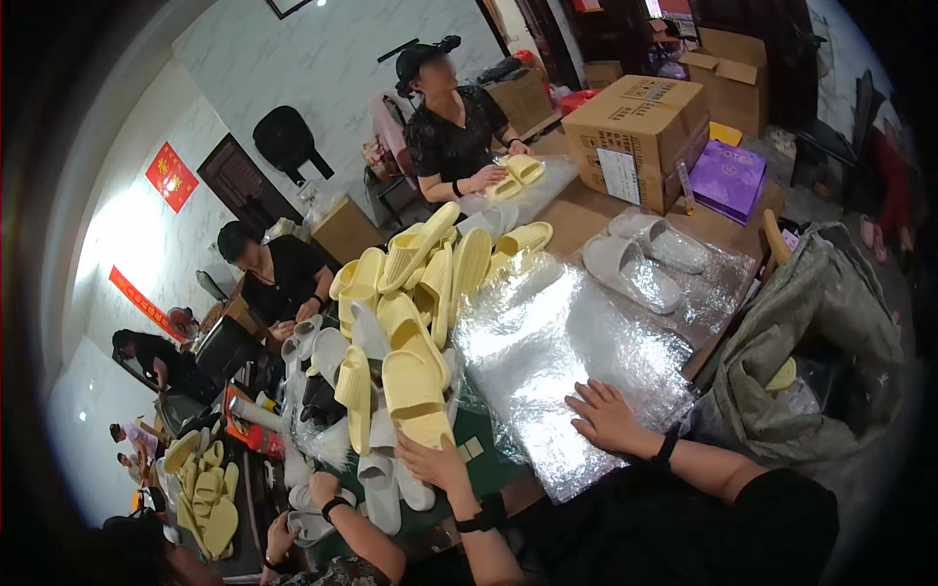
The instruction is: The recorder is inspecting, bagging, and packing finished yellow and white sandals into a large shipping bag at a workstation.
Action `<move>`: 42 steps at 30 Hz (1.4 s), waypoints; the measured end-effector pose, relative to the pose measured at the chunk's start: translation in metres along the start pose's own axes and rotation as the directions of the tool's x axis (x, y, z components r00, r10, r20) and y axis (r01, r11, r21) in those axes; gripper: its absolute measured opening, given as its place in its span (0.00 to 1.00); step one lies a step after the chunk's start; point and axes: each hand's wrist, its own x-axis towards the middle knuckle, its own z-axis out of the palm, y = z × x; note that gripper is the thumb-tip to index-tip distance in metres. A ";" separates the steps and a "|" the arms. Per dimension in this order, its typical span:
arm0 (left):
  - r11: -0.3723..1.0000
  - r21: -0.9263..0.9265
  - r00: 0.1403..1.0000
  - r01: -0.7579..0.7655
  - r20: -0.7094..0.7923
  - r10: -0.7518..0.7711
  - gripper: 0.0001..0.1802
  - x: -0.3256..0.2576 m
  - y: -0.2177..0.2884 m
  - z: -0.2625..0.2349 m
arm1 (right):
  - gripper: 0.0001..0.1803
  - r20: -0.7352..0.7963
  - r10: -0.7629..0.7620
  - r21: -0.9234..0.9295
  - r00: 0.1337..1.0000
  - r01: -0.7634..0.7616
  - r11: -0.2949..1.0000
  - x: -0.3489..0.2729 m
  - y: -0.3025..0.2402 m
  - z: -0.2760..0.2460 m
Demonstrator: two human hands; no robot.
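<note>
My left hand (437, 465) grips the near end of a pale yellow slipper (415, 389) at the front of a heap of yellow slippers (430, 269). My right hand (604, 415) lies flat, fingers spread, on a stack of shiny clear plastic bags (547, 342) spread over the table. Both of my wrists carry black bands. A pair of grey-white slippers (640, 264) lies on more plastic further right.
A co-worker's hands (322, 488) handle white slippers at lower left. Two seated people work across the table, one holding yellow slippers (516, 176). Cardboard boxes (640, 127) and a purple box (728, 176) stand at the back right. A grey sack (811, 322) hangs open on the right.
</note>
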 end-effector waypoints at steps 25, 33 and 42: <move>0.757 -0.623 0.902 0.198 0.418 0.108 0.36 -0.009 -0.032 0.009 | 0.24 -0.053 -0.058 0.024 0.997 0.060 0.998 0.002 -0.003 -0.003; 0.272 -0.847 0.889 0.457 0.423 -0.175 0.11 -0.022 -0.002 -0.014 | 0.23 -0.003 -0.007 0.066 1.000 0.007 0.998 0.002 -0.010 -0.010; 0.188 -0.958 0.977 0.214 0.209 -0.047 0.15 -0.035 0.068 -0.101 | 0.24 -0.002 -0.022 0.026 1.000 0.022 0.999 0.007 -0.008 -0.003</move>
